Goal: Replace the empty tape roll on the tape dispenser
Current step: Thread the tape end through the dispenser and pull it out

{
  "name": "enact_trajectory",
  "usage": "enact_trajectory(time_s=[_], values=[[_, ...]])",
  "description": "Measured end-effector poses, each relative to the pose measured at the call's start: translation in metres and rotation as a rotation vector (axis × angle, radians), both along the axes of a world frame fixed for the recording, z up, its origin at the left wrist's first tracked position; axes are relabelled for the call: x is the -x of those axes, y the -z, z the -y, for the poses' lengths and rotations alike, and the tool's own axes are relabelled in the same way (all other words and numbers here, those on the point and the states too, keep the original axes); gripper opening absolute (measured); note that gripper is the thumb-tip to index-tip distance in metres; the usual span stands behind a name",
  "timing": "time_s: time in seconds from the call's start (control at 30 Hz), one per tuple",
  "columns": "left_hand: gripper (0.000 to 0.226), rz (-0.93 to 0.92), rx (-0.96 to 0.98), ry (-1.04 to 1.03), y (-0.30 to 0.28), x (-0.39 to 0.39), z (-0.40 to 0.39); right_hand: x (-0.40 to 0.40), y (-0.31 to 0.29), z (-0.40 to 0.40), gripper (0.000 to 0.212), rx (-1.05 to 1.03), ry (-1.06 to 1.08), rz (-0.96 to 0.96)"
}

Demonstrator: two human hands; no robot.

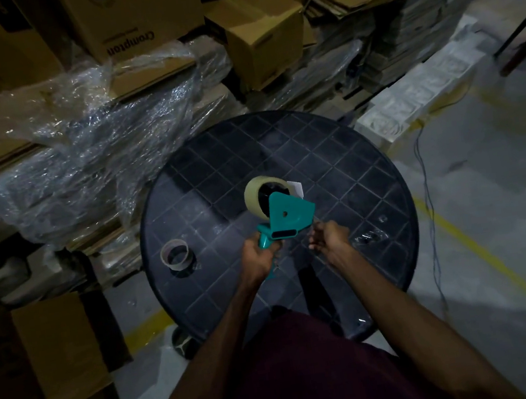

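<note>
The teal tape dispenser [286, 218] is held up over the round dark counter [371, 183], with a fresh roll of tape [256, 197] already seated on its hub at the far end and the spent cardboard core [176, 255] standing apart on the counter to the left. The left hand [260, 256] is clenched around the dispenser's handle, which looks the right place to take it: rigid plastic, probably light, and shaped for a full grip. The right hand [329, 239] sits just beside the dispenser's near right corner with fingers curled as if pinching something thin, likely the tape's free end, though the dim light makes it impossible to say whether anything is actually between the fingers. The tape itself should be limp and sticky, prone to folding onto itself, so a taut pull by its edge seems wise. The cutting blade and roller are hidden behind the dispenser's body, and a pale tab [295, 187] beyond the roll is too small to identify
</note>
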State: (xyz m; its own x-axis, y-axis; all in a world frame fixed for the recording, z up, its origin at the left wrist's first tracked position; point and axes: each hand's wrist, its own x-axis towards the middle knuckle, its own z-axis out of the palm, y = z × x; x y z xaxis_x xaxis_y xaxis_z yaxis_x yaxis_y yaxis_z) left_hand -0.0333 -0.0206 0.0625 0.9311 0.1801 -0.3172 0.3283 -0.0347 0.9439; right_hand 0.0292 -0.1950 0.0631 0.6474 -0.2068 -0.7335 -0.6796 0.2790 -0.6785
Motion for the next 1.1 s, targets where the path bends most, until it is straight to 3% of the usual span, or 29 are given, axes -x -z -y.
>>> enact_trajectory(time_s=[0.13,0.43,0.57,0.7,0.77,0.93,1.03,1.1], values=[[0.014,0.027,-0.032,0.092,-0.001,0.002,0.000,0.002,-0.001,0.003,0.021,-0.024,-0.083,-0.003],[0.025,0.019,-0.091,0.207,-0.002,0.006,0.004,0.006,0.007,0.016,0.014,-0.031,-0.050,-0.071],[0.006,-0.027,-0.119,0.262,-0.004,0.006,0.007,0.003,0.008,0.020,0.016,0.076,0.035,-0.028],[0.017,-0.057,-0.202,0.340,0.004,0.006,0.008,0.004,0.011,0.026,0.021,0.217,0.083,0.078],[0.012,-0.048,-0.256,0.391,0.004,0.005,0.010,0.007,0.014,0.031,0.021,0.269,0.073,0.117],[0.020,-0.110,-0.339,0.506,0.011,-0.004,0.016,0.011,0.033,0.051,0.029,0.373,0.078,0.130],[0.030,-0.153,-0.369,0.554,0.045,-0.015,0.011,0.016,0.031,0.059,0.020,0.402,0.085,0.160],[0.032,-0.151,-0.418,0.544,0.029,-0.016,0.013,0.013,0.030,0.072,0.009,0.422,0.122,0.192]])
